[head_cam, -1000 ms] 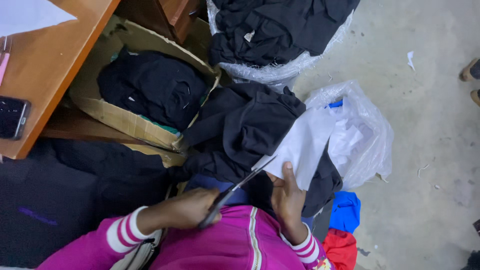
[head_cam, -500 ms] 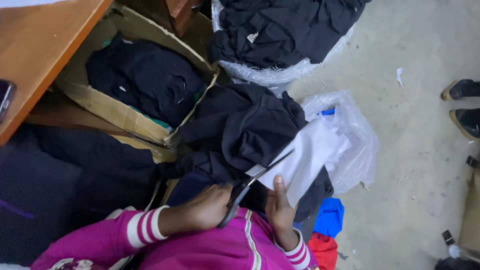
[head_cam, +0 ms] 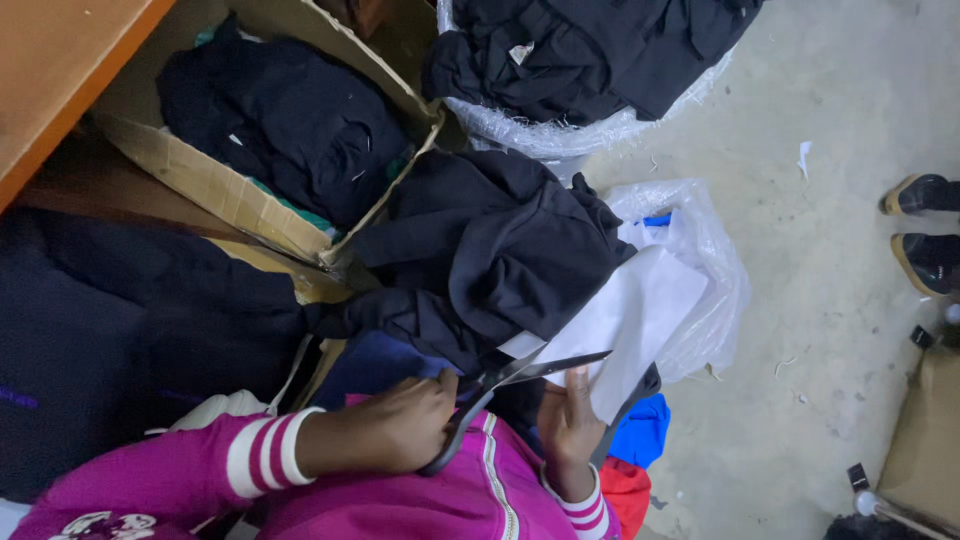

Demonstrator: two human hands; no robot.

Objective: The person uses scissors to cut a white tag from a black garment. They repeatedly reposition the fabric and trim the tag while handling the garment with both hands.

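The left hand [head_cam: 385,430] grips dark metal scissors [head_cam: 520,385], blades apparently parted at a white fabric sheet [head_cam: 640,320] that the right hand [head_cam: 570,420] pinches, beside black garments [head_cam: 500,240].

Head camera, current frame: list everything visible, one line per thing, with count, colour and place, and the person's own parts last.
scissors: one, dark handles, grey blades, bottom centre, over the white sheet.
white sheet: one, white, centre right, partly under dark cloth.
black garment pile: one heap, black, centre.
cardboard box: one, brown, upper left, holding black clothes.
plastic-wrapped bundle: one, black clothes in clear plastic, top centre.
clear plastic bag: one, right of the sheet.
blue cloth: one, bottom centre.
red cloth: one, bottom edge.
wooden table: one, orange-brown, top left.
shoes: two, dark, right edge; another person's.
left hand: on the scissors.
right hand: holding the sheet's edge.
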